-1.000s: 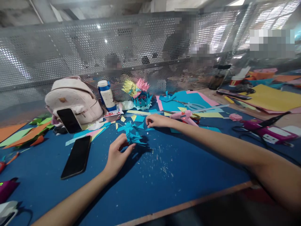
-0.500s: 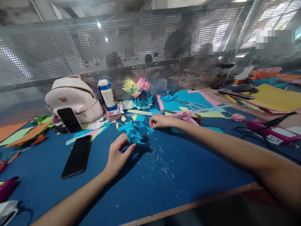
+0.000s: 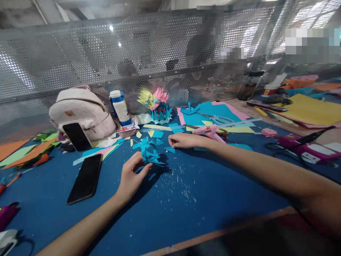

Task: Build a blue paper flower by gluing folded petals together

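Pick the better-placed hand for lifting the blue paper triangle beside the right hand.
Likely the right hand: it is closest to the blue paper triangle, with nothing visibly held. The left hand is farther off and occupied with the folded blue paper piece.

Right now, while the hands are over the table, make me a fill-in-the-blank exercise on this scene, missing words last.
1. The spiky blue folded-paper piece is in the person's ____ hand.
2. Compared with the flat-lying black rectangular phone, the black phone leaning against the pale fabric backpack sits ____ from the person.
3. The spiky paper bloom just left of the spiky pink paper bloom is coloured ____.

Missing words: left; farther; yellow.
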`<action>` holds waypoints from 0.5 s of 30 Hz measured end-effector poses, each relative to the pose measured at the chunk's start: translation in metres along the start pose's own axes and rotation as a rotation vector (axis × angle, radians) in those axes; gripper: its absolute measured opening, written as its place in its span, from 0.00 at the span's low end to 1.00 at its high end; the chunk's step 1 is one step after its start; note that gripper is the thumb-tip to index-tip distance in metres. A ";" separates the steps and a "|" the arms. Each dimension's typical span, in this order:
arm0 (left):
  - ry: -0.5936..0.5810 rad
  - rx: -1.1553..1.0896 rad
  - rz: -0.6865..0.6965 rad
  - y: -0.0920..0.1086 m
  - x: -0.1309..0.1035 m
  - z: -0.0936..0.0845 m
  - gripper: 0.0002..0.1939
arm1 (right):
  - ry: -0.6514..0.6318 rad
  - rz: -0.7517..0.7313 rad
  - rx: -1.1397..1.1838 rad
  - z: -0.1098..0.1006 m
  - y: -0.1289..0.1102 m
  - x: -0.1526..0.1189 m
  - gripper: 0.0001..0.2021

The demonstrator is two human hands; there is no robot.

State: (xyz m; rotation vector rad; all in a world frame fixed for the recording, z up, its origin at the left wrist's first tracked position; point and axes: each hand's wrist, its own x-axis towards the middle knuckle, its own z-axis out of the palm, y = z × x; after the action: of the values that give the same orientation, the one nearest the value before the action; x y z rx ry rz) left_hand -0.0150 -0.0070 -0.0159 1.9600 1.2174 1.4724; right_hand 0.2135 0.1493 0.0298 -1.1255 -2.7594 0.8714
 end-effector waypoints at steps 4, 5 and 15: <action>-0.005 0.004 -0.015 -0.002 0.000 0.000 0.10 | -0.018 -0.071 0.127 0.006 -0.001 -0.008 0.14; -0.005 0.003 -0.018 -0.002 -0.001 0.000 0.10 | -0.010 -0.083 0.152 0.009 -0.001 -0.010 0.15; 0.002 -0.037 -0.011 0.006 0.002 0.001 0.03 | 0.267 -0.114 0.422 0.038 -0.001 -0.021 0.09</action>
State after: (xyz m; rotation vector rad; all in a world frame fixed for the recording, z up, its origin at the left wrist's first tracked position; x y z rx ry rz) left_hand -0.0116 -0.0086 -0.0112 1.9257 1.1913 1.4815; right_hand 0.2198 0.1165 0.0023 -0.9202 -2.2576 1.1242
